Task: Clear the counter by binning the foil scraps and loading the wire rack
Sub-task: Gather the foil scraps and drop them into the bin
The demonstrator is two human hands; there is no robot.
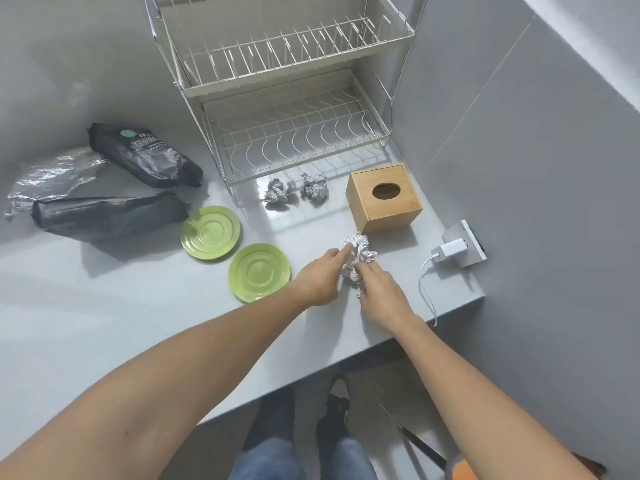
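Note:
A crumpled foil scrap [360, 252] lies on the grey counter [104, 323] in front of the wooden box. My left hand [320, 277] and my right hand [382, 296] both pinch it from either side. Two more foil balls [277, 194] [314, 188] sit just before the white two-tier wire rack [287, 109], which holds nothing. Two green plates [211, 233] [259, 271] lie flat on the counter, left of my hands.
A wooden tissue box [384, 197] stands right of the foil balls. Two dark bags [145, 155] [107, 216] and a silver foil bag [52, 178] lie at the left. A white charger [450, 249] with its cable sits in a socket near the counter's right edge.

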